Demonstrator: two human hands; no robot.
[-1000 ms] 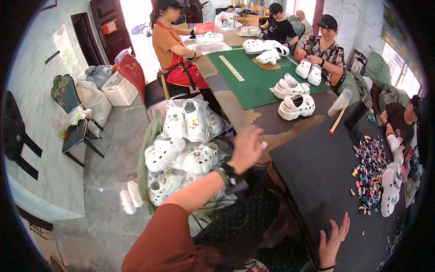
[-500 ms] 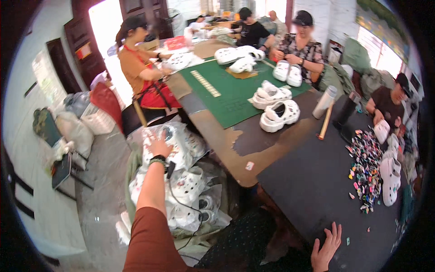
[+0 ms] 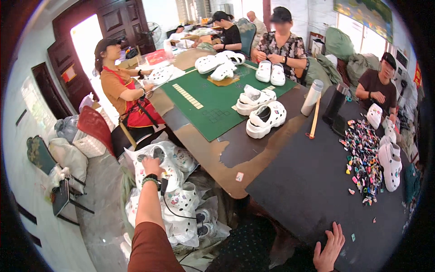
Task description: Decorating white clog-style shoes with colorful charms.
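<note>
While left of two hands [image 3: 152, 167] touches clogs [image 3: 170, 167], two bottles [image 3: 312, 97] stand.

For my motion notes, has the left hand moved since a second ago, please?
Yes: the left hand has moved left, away from the brown table, to the bagged white clogs.

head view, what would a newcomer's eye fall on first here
Probably the heap of small bright pieces on the black table at the right. Next might come the green mat at upper centre, with white clogs on it. Then the pile of bagged clogs at lower left, the person's left hand at its top.
</note>
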